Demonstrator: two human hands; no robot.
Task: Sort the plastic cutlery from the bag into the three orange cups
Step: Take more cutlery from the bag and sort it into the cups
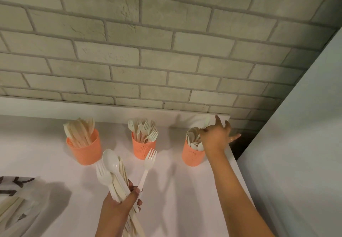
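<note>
Three orange cups stand in a row on the white table. The left cup [85, 148] holds knives, the middle cup [143, 148] holds forks, the right cup [192, 154] holds spoons. My left hand [120, 202] grips a bunch of cutlery [112, 170]: a spoon, forks and knives, with one fork [148, 164] sticking out to the right. Over the right cup, my right hand [215, 137] pinches a spoon [206, 122] between thumb and forefinger, its other fingers spread. The spoon's handle is hidden behind the hand.
The plastic bag [17, 199] with more cutlery lies at the lower left on the table [177, 190]. A brick wall [148, 51] runs behind the cups. A pale wall [296, 144] borders the table on the right.
</note>
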